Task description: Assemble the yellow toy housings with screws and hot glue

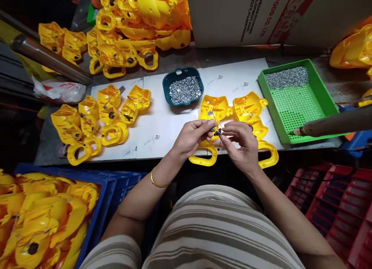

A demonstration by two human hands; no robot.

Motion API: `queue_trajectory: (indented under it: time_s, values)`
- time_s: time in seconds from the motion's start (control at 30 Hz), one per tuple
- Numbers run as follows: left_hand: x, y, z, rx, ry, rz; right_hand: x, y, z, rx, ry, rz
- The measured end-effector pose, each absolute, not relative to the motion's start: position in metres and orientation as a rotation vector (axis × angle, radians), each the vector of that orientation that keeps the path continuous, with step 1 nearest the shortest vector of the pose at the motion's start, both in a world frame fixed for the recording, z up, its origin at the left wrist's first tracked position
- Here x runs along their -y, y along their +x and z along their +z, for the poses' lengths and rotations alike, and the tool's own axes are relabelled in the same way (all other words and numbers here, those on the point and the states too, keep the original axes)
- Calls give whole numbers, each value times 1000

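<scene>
Between my two hands is a small black electronic part with thin wires, held above a yellow plastic shell half. My left hand pinches at its left side with thumb and forefinger. From the right, the thumb and fingers of my right hand close on the same part. A second yellow shell half with wires inside lies just beyond my right hand. Both shells have loop handles toward the table's front edge. My fingers hide part of the small piece and the shells' middles.
A dark green tray of small metal screws stands behind my hands. At right is a green perforated basket with more screws, a screwdriver-like tool over it. Yellow shells lie left; others fill a blue crate. A carton stands behind.
</scene>
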State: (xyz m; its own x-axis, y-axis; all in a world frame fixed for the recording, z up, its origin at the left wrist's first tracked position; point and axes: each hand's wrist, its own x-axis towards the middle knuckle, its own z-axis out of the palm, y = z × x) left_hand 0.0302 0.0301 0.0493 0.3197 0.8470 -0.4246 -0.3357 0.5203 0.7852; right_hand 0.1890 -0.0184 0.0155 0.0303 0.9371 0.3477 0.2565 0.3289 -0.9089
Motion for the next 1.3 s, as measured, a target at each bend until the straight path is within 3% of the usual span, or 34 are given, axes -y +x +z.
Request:
queue_trajectory:
  time_s: [0.3, 0.63, 0.8, 1.0, 1.3]
  values:
    - [-27, 30, 48, -853, 575, 849, 16, 180, 10, 1171, -1044, 1138]
    - [-17, 28, 44, -948, 778, 852, 16, 190, 14, 1405, -1162, 898]
    - [-16, 6, 30, -1353, 1335, 1028, 10, 204, 22, 1342, -1258, 858]
    - [-7, -3, 5, -1414, 1507, 938, 7, 190, 24, 1435, -1373, 1085]
    - [18, 19, 5, -1361, 1160, 953, 4, 173, 20, 2007, -1781, 583]
